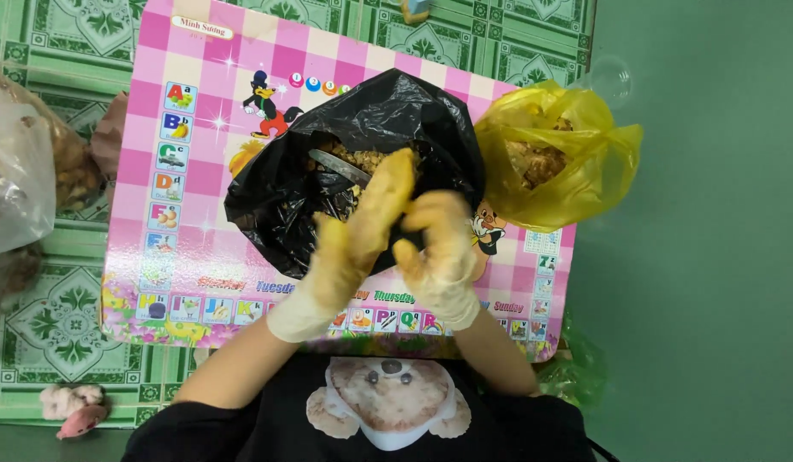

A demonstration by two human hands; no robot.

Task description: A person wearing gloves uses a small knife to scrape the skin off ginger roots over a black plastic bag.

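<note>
The gloved left hand (352,241) reaches, fingers extended and holding nothing, into the crumpled black plastic bag (285,201) mid-board; the gloved right hand (439,252) looks loosely curled (grip unclear). Bag contents are half hidden. The pink checkered alphabet board (182,162) lies on green patterned tiles (54,316); a yellow plastic bag (585,171) overhangs its right edge.

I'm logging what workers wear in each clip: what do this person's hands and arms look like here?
Both the left hand and the right hand wear thin, translucent disposable gloves, smeared yellow over the fingers and palms and paler at the cuffs, which end just past the wrists. Beyond the cuffs the forearms are bare: no long sleeves, watch or jewellery shows.
</note>
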